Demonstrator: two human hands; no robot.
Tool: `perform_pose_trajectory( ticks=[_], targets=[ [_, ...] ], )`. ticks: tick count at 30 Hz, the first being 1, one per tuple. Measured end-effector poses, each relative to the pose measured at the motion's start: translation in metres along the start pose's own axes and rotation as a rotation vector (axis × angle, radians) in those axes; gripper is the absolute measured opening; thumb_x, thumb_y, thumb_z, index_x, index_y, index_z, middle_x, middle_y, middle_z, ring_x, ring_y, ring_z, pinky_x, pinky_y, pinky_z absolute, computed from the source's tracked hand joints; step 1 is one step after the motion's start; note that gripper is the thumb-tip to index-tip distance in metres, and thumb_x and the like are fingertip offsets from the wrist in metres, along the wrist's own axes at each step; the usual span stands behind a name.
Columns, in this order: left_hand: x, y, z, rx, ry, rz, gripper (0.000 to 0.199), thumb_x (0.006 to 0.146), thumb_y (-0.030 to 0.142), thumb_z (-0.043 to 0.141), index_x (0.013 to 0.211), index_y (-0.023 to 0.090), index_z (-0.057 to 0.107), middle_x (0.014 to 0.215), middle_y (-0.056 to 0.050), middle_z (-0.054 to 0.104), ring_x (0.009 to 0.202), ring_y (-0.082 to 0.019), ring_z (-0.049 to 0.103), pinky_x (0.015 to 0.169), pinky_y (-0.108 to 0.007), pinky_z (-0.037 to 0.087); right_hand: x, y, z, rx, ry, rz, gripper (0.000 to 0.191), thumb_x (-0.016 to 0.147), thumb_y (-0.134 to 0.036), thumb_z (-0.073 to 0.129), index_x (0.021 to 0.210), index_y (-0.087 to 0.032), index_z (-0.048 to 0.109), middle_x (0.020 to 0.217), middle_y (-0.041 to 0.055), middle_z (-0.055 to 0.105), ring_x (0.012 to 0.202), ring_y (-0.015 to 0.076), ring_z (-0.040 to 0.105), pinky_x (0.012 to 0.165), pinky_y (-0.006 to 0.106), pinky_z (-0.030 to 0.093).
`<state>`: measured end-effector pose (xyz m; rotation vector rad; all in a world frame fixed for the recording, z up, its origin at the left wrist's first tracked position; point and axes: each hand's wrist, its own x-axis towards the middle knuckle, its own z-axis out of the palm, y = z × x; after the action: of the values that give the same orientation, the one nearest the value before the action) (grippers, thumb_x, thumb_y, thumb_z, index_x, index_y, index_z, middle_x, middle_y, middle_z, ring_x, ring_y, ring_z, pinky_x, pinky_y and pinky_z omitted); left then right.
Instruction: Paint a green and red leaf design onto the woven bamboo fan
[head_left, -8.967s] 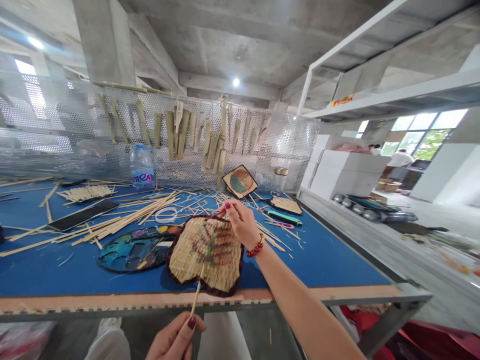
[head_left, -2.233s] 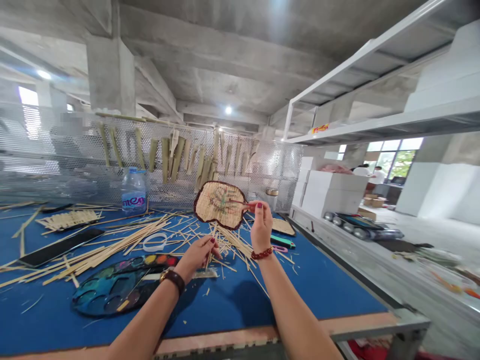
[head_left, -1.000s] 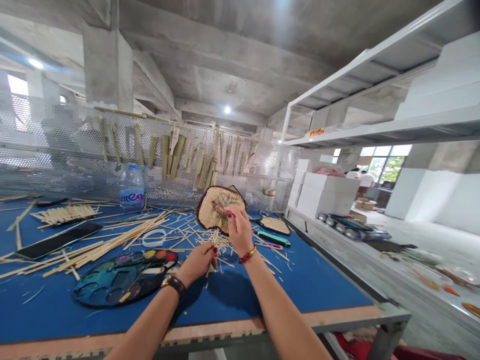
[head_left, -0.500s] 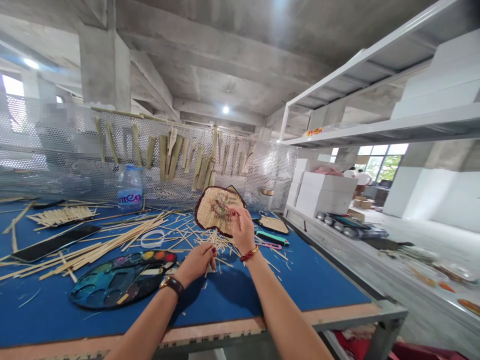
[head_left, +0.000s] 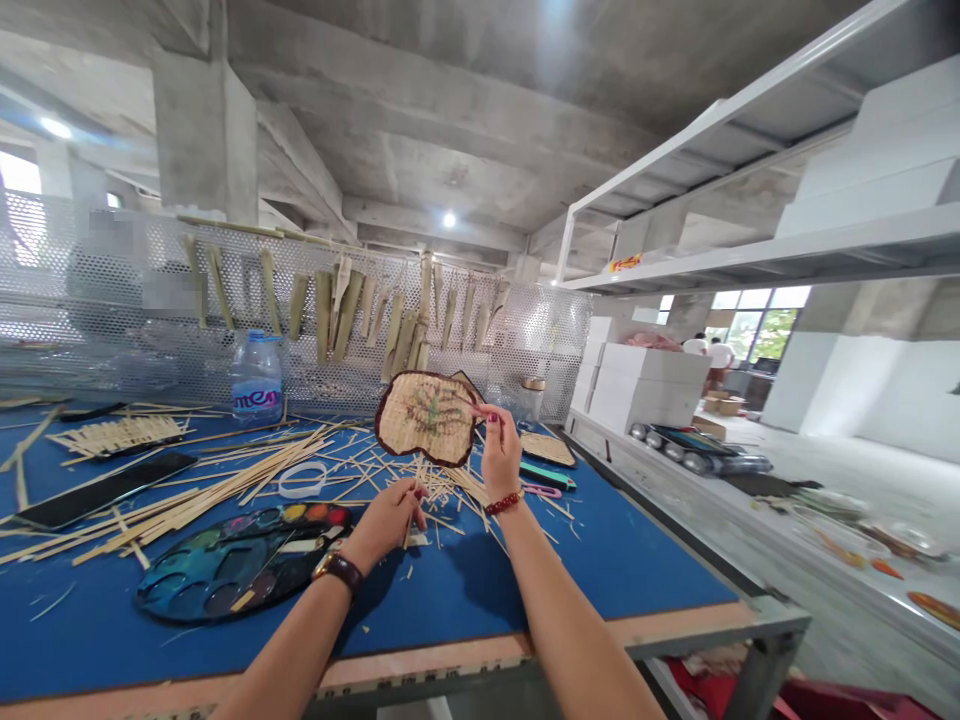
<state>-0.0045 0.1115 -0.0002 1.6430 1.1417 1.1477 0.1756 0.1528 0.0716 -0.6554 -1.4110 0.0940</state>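
The left hand (head_left: 390, 515) closes its grip on the handle of the fan (head_left: 426, 418), raised above the bench (head_left: 600, 570); the right pinches a brush (head_left: 480, 408). Strips (head_left: 247, 470) lie behind, the palette (head_left: 217, 565) beside the left hand.

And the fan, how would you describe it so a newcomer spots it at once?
At the blue table, find the left hand, just beyond the dark-strapped wristwatch. That hand holds up the fan. Unlike the woven piece lying farther right, this one is raised and shows greenish and reddish marks inside a dark, lobed border.
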Motion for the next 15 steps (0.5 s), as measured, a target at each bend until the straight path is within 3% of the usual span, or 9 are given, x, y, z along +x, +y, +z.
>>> perform_pose_trajectory(
  ticks=[5, 15],
  targets=[
    [-0.0012, 0.0012, -0.0059, 0.041, 0.046, 0.005, 0.041, 0.083, 0.044, 0.045, 0.112, 0.017, 0.057, 0.06, 0.0, 0.067, 0.048, -0.016, 0.053, 0.051, -0.027, 0.037, -0.001, 0.0021, -0.0008, 0.021, -0.011, 0.062, 0.028, 0.1, -0.036, 0.036, 0.1, -0.019, 0.058, 0.087, 0.0061, 0.072, 0.081, 0.0185, 0.065, 0.078, 0.03, 0.047],
    [0.0017, -0.001, -0.0087, 0.102, 0.066, 0.011, 0.028, 0.082, 0.041, 0.043, 0.094, 0.021, 0.059, 0.06, 0.0, 0.067, 0.052, -0.017, 0.057, 0.054, -0.027, 0.041, -0.0065, 0.0069, 0.0049, -0.072, -0.11, -0.012, 0.026, 0.099, -0.031, 0.037, 0.097, -0.02, 0.061, 0.089, 0.0043, 0.07, 0.082, 0.0168, 0.066, 0.081, 0.029, 0.047]
  ],
)
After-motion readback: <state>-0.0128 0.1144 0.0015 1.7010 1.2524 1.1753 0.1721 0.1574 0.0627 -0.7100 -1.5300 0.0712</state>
